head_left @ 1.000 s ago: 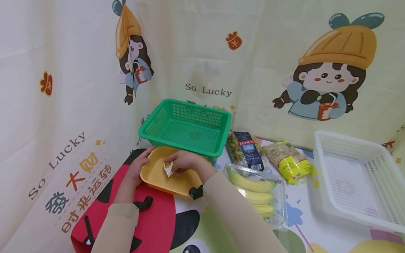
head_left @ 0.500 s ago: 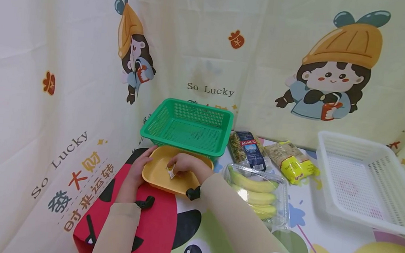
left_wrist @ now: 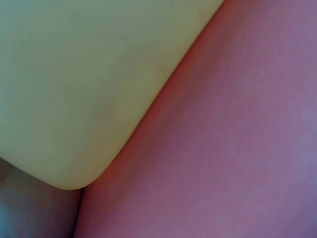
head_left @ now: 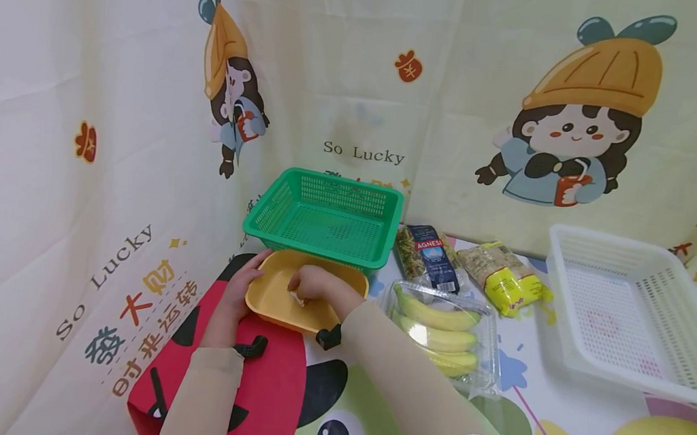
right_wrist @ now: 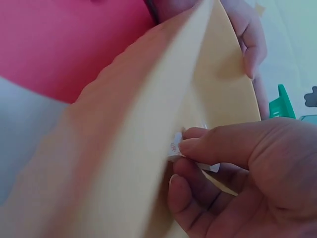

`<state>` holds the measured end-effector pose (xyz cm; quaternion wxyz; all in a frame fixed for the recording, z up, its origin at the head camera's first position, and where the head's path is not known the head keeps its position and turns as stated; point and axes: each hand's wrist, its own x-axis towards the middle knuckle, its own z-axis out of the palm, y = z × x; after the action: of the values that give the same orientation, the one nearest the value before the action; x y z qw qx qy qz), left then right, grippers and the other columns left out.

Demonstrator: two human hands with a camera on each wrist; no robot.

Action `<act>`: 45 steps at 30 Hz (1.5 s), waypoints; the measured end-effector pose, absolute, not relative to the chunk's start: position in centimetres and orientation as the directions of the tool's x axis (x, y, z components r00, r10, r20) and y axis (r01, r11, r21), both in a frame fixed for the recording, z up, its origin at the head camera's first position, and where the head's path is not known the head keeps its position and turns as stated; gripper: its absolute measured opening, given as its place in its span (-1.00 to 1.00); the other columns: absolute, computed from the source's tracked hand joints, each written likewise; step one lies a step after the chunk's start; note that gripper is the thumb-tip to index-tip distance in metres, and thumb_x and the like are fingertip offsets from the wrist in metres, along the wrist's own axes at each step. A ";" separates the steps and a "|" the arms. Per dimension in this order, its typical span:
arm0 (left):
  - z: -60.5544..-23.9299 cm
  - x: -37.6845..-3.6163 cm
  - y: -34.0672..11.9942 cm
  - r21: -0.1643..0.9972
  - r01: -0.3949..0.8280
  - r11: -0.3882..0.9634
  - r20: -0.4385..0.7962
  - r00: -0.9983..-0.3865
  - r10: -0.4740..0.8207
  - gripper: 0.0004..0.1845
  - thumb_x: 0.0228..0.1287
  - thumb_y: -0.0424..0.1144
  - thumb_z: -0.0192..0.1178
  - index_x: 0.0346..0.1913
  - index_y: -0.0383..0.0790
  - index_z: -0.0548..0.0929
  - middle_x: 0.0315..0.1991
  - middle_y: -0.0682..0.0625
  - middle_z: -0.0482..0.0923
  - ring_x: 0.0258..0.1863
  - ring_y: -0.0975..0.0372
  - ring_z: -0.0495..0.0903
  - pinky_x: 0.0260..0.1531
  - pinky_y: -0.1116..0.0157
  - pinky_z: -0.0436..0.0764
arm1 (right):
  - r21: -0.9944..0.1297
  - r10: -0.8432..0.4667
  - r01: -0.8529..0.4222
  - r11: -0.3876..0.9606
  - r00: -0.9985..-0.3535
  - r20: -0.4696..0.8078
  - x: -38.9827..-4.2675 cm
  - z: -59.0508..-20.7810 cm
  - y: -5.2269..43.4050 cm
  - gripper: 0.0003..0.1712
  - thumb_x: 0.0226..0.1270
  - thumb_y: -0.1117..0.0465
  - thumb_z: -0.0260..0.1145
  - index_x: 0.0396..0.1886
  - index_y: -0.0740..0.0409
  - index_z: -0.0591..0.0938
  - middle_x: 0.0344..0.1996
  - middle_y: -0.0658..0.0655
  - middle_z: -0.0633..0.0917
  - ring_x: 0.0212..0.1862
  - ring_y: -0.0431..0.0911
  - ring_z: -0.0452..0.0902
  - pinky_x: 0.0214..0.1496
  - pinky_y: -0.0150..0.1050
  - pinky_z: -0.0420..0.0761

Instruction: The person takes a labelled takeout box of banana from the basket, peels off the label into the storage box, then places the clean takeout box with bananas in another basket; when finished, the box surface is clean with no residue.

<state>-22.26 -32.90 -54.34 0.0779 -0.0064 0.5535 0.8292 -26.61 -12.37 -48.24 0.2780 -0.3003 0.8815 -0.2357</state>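
In the head view a yellow plastic tray [head_left: 269, 286] stands right in front of the green basket. My left hand [head_left: 239, 292] grips its left end, fingers at the rim; the right wrist view also shows those fingers [right_wrist: 253, 49] over the wall. Reaching inside the tray, my right hand [head_left: 314, 283] pinches a small white printed packet [right_wrist: 174, 147] between thumb and fingertips, low over the tray's floor. Much of the packet is hidden by the fingers. The left wrist view holds only the tray's blurred outer wall [left_wrist: 89, 89].
Behind the tray is a green perforated basket [head_left: 323, 232]. To the right lie a clear box of bananas [head_left: 437, 337], an Agnesi pasta bag [head_left: 428, 254] and a yellow-labelled bag [head_left: 503, 277]. A white basket [head_left: 617, 320] stands at far right. Printed curtains [head_left: 360, 75] enclose the table.
My right hand has turned and lowered slightly inside the tray, so less of the white packet shows. The left hand keeps its grip on the tray's end.
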 end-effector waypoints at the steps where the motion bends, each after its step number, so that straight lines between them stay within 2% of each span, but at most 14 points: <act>1: -54.3 -22.3 -32.9 0.917 -0.136 -0.375 -0.098 -0.988 0.119 -0.40 0.50 -0.37 -0.28 0.57 -0.11 0.09 0.54 -0.04 0.05 0.28 0.24 0.35 0.17 0.45 0.51 | -0.575 -0.659 -0.403 0.712 -0.667 -0.348 -26.6 -48.2 -12.4 -0.57 0.28 0.37 0.27 0.13 0.05 0.69 -0.15 0.02 0.61 -0.23 -0.12 0.47 -0.36 -0.42 0.51; 4: -54.4 -22.3 -32.9 0.923 -0.132 -0.363 -0.094 -0.988 0.121 -0.39 0.50 -0.37 -0.29 0.57 -0.11 0.08 0.55 -0.05 0.02 0.33 0.21 0.31 0.20 0.45 0.48 | -0.547 -0.655 -0.424 0.722 -0.672 -0.345 -26.6 -48.2 -12.4 -0.58 0.27 0.36 0.28 0.12 0.03 0.69 -0.12 0.00 0.62 -0.16 -0.12 0.44 -0.30 -0.42 0.50; 8: -54.6 -22.4 -32.9 0.936 -0.102 -0.338 -0.057 -0.988 0.141 -0.39 0.50 -0.39 -0.34 0.58 -0.16 0.01 0.60 -0.11 -0.10 0.45 0.11 0.15 0.28 0.43 0.40 | -0.520 -0.651 -0.439 0.733 -0.674 -0.349 -26.8 -48.5 -12.5 -0.60 0.25 0.35 0.30 0.08 0.01 0.70 -0.12 -0.01 0.60 -0.13 -0.13 0.42 -0.25 -0.41 0.49; 11: -54.7 -22.4 -32.8 0.934 -0.099 -0.344 -0.053 -0.988 0.142 -0.37 0.48 -0.42 -0.35 0.58 -0.16 0.02 0.60 -0.11 -0.12 0.50 0.06 0.06 0.29 0.43 0.37 | -0.517 -0.650 -0.439 0.735 -0.674 -0.351 -27.0 -48.7 -12.5 -0.61 0.25 0.34 0.31 0.07 0.00 0.69 -0.10 -0.01 0.60 -0.12 -0.13 0.42 -0.22 -0.40 0.48; 21: -54.7 -22.5 -32.8 0.934 -0.112 -0.339 -0.075 -0.990 0.121 -0.36 0.45 -0.42 -0.34 0.58 -0.12 0.06 0.60 -0.08 -0.07 0.48 0.09 0.11 0.27 0.45 0.40 | -0.499 -0.638 -0.439 0.747 -0.686 -0.351 -27.2 -49.0 -12.3 -0.54 0.21 0.33 0.35 0.13 0.01 0.64 0.00 0.01 0.63 -0.10 -0.14 0.40 -0.06 -0.39 0.47; 28: -54.7 -22.4 -32.8 0.935 -0.129 -0.330 -0.099 -0.989 0.106 -0.39 0.49 -0.39 -0.34 0.57 -0.08 0.10 0.59 -0.05 -0.05 0.49 0.07 0.10 0.24 0.47 0.43 | -0.498 -0.610 -0.406 0.766 -0.704 -0.364 -27.1 -49.1 -12.2 -0.54 0.22 0.32 0.35 0.13 -0.01 0.61 -0.05 0.01 0.61 -0.12 -0.12 0.40 -0.16 -0.38 0.45; 34: -54.7 -22.4 -32.9 0.936 -0.119 -0.330 -0.090 -0.991 0.102 -0.39 0.49 -0.40 -0.32 0.57 -0.11 0.10 0.59 -0.07 -0.05 0.50 0.04 0.07 0.24 0.46 0.43 | -0.507 -0.584 -0.370 0.778 -0.722 -0.370 -27.0 -49.4 -12.1 -0.58 0.21 0.30 0.37 0.08 -0.02 0.59 -0.08 0.01 0.60 -0.14 -0.10 0.43 -0.16 -0.36 0.48; 40: -54.7 -22.5 -32.9 0.936 -0.118 -0.333 -0.087 -0.990 0.107 -0.38 0.48 -0.40 -0.33 0.57 -0.11 0.09 0.59 -0.08 -0.05 0.50 0.04 0.09 0.24 0.45 0.45 | -0.535 -0.553 -0.312 0.785 -0.741 -0.380 -27.1 -49.6 -11.9 -0.59 0.23 0.34 0.33 0.06 -0.03 0.55 -0.14 0.04 0.55 -0.16 -0.07 0.43 -0.30 -0.36 0.46; 45: -54.7 -22.5 -32.9 0.929 -0.124 -0.350 -0.090 -0.990 0.113 -0.38 0.47 -0.41 -0.34 0.57 -0.11 0.08 0.59 -0.09 -0.05 0.48 0.04 0.11 0.23 0.44 0.47 | -0.537 -0.543 -0.298 0.789 -0.747 -0.384 -27.1 -49.7 -11.9 -0.59 0.22 0.35 0.34 0.05 -0.03 0.55 -0.14 0.04 0.54 -0.15 -0.06 0.43 -0.31 -0.35 0.45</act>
<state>-22.47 -32.92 -54.68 0.0722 -0.0052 0.5656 0.8215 -27.07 -11.87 -49.69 0.2701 -0.2318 0.9065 -0.2271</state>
